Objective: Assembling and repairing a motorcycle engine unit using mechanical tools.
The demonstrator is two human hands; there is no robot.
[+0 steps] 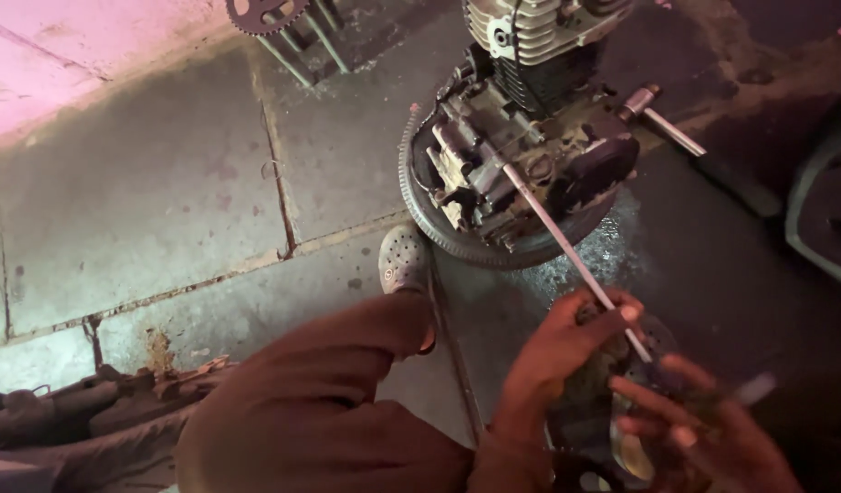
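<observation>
A motorcycle engine (530,119) with cooling fins rests on a tyre (457,233) lying flat on the wet floor. A long thin metal rod (553,228) runs from the engine down to my hands. My left hand (557,351) grips a dark greasy engine part (594,393) with the thumb over the rod's lower end. My right hand (712,429), blurred, is beside it with fingers spread under the same part; a round shiny piece (635,456) shows between the hands.
My knee in brown trousers (320,402) and a grey perforated clog (404,260) fill the lower middle. A sprocket with rods (274,23) lies at the top. A socket wrench (662,119) lies right of the engine. Dirty metal parts (83,420) lie lower left.
</observation>
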